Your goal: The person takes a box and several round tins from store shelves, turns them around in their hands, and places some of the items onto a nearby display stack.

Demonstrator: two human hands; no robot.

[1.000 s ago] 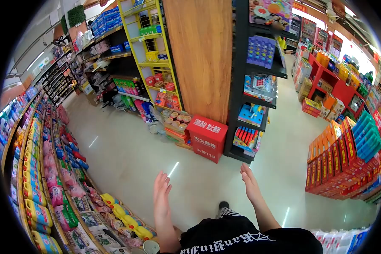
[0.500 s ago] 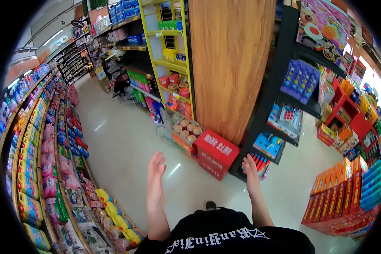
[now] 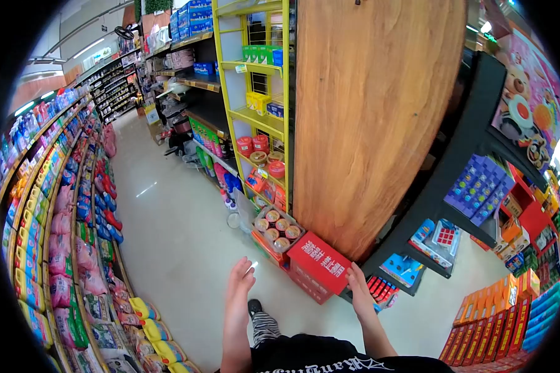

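Note:
Both of my hands are held out in front of me with nothing in them. My left hand [image 3: 237, 287] is over the pale floor [image 3: 168, 248], its fingers stretched out. Fingers extended, my right hand [image 3: 359, 290] overlaps the right edge of a red box [image 3: 319, 264] with white lettering; whether they touch, I cannot tell. Left of that box stands a clear-lidded container of round tubs [image 3: 279, 230]. Small toy packs [image 3: 402, 268] hang on the dark shelf unit just past my right hand.
Long shelves of bottles and bags [image 3: 62, 255] line the left side. Ahead stand a yellow rack [image 3: 255, 118] and a wooden panel [image 3: 361, 112]. Stacked red boxes [image 3: 491, 329] are at lower right. The aisle runs toward the back left.
My view has shifted, and the red box and wooden panel appear nearer. A striped trouser leg and shoe have come into sight. Both hands remain raised and apart.

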